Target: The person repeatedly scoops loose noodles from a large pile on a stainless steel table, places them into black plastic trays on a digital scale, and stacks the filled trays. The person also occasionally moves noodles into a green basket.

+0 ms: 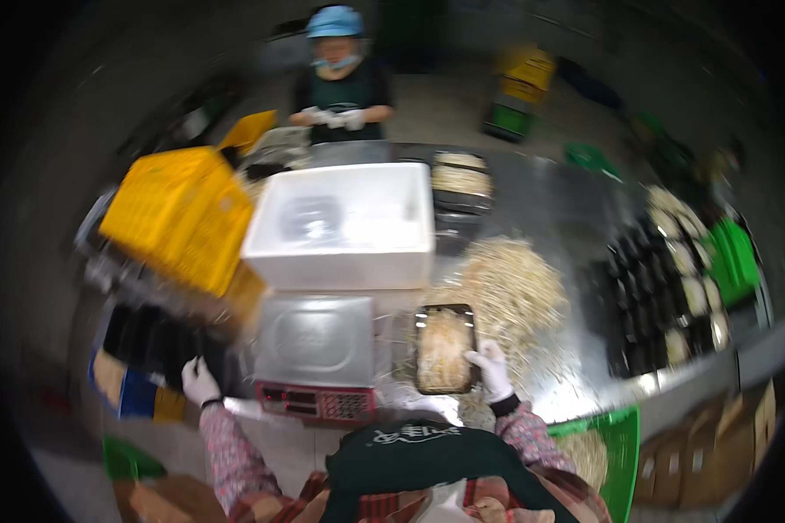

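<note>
My right hand (494, 371), in a white glove, grips the right edge of a black plastic tray (445, 350) filled with pale sprouts. Behind it a loose heap of bean sprouts (513, 287) lies on the steel table. My left hand (200, 381), also gloved, is at the near edge of a row of empty black trays (160, 343); blur hides whether its fingers hold a tray. Between my hands stands a digital scale with a bare steel pan (315, 340) and a red front panel.
A white foam box (340, 271) stands behind the scale, beside a tilted yellow crate (176, 209). Filled trays (461, 180) are at the back; stacked black trays (647, 294) stand right. A green bin (621, 457) is near my right side. Across the table stands a co-worker (340, 91).
</note>
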Tool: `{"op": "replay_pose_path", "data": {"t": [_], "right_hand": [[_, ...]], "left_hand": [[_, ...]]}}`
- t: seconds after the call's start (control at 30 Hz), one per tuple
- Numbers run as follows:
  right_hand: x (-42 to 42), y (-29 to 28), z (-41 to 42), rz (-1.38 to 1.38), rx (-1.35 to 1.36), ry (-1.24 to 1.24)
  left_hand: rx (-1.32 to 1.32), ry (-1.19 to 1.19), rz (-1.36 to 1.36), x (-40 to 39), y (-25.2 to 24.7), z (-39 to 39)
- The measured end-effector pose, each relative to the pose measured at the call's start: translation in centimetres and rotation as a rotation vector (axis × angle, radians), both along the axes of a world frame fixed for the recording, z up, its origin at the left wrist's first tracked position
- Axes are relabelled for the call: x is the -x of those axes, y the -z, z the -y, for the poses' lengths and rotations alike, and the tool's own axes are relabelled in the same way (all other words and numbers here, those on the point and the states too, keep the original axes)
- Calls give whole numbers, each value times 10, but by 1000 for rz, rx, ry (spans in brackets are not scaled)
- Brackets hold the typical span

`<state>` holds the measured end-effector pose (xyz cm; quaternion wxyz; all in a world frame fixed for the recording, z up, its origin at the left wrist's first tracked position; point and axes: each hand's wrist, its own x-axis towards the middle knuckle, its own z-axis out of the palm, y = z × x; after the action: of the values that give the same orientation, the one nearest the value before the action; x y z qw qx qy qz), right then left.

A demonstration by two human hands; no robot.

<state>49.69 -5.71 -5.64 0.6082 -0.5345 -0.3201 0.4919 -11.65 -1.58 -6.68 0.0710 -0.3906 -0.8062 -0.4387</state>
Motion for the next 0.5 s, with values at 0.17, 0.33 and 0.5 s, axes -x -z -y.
{"op": "replay_pose_path", "data": {"t": [0.17, 0.33, 0.5], "right_hand": [[-12, 29, 7, -189, 87, 141], [-62, 30, 23, -288, -70, 407], [-197, 2, 71, -169, -257, 883]], "left_hand": [[-43, 551, -252, -118, -25, -18], [260, 877, -243, -195, -16, -37], [368, 825, -434, -207, -39, -41]]}}
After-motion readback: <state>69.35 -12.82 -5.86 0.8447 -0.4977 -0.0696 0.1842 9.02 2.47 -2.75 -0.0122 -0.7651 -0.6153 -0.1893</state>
